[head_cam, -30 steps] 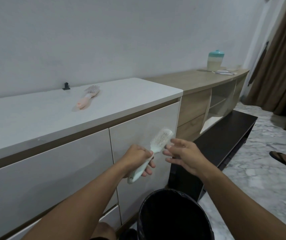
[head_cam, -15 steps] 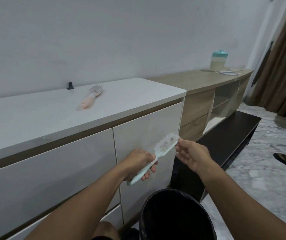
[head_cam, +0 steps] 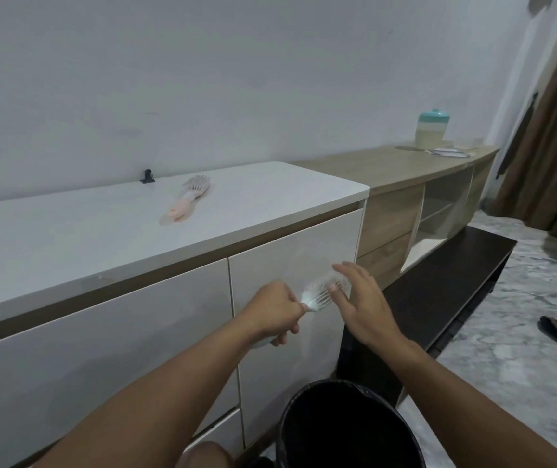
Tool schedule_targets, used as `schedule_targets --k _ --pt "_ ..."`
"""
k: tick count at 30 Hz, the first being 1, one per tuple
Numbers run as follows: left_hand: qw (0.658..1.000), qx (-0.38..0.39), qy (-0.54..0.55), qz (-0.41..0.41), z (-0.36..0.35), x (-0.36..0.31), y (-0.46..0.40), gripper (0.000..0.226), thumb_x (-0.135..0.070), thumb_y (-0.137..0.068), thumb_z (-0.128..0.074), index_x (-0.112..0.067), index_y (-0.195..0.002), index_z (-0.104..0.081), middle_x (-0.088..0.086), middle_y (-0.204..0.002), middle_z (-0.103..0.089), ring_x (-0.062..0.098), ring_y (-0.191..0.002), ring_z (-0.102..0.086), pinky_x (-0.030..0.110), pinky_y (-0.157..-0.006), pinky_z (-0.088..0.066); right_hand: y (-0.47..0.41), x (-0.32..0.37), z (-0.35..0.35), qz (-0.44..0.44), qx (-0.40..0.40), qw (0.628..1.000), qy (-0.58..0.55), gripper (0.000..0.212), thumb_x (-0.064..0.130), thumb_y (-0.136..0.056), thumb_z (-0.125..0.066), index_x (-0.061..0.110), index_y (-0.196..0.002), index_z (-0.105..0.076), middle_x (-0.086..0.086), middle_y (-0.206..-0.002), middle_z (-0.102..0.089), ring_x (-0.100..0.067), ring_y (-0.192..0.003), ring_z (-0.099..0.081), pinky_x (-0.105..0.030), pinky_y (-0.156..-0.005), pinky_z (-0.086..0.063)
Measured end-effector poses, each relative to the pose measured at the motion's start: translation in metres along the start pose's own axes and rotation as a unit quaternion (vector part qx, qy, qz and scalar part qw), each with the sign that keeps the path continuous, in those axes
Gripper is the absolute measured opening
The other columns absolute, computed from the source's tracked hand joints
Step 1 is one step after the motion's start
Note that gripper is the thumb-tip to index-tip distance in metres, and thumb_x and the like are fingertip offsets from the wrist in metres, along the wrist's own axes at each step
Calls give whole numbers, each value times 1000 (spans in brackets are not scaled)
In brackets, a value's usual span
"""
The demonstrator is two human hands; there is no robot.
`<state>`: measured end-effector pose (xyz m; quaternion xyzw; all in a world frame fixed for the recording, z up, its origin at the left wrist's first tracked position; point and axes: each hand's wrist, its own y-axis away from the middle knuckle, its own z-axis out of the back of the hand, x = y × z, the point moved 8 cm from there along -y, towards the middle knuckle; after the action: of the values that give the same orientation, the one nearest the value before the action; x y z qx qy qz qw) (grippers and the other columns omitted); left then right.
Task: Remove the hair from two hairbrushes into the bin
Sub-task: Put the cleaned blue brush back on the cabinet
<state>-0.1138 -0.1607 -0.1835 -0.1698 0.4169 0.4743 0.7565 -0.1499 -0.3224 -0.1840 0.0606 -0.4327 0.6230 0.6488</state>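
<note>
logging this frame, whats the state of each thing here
white brush: held up by its handle, above and behind the bin
left hand: grip shut on the white brush
right hand: open, fingers at the bristles
pink brush: lying flat on the white cabinet, untouched
bin: open, upright
jar: upright, lid on

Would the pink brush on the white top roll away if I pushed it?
Probably not. The pink brush lies flat on the white counter, and its wide head looks flattish, so it would likely slide. It looks like light plastic, and the glossy top may let it skid easily.
</note>
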Motion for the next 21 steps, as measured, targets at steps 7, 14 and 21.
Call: schedule_targets --k 7,14,21 --pt "991 -15 -127 -29 -2 -9 -3 31 -30 -93 -54 -4 -84 -70 13 -74 -73 23 -47 -61 30 -50 -53 -21 5 0 -169 47 975 -134 23 25 -90 -64 8 -101 -74 -3 -108 -69 -20 -101 -63 -44 -95 -51" --pt "994 -30 -107 -16 6 0 -1 33 -28 -95 -54 -2 -84 -70 11 -67 -69 21 -46 -58 31 -52 -53 -25 -13 42 -275 -178 900 -286 16 18 -95 -57 9 -88 -68 -4 -75 -70 -10 -74 -64 -20 -72 -42" --pt "996 -71 -55 -23 22 -9 -4 27 -25 -94 -55 -2 -93 -68 16 -81 -74 21 -46 -62 29 -49 -54 -36 16 24 -160 -28 985 -60 43 11 -89 -64 22 -130 -56 -2 -144 -48 -22 -136 -41 -41 -111 -37"
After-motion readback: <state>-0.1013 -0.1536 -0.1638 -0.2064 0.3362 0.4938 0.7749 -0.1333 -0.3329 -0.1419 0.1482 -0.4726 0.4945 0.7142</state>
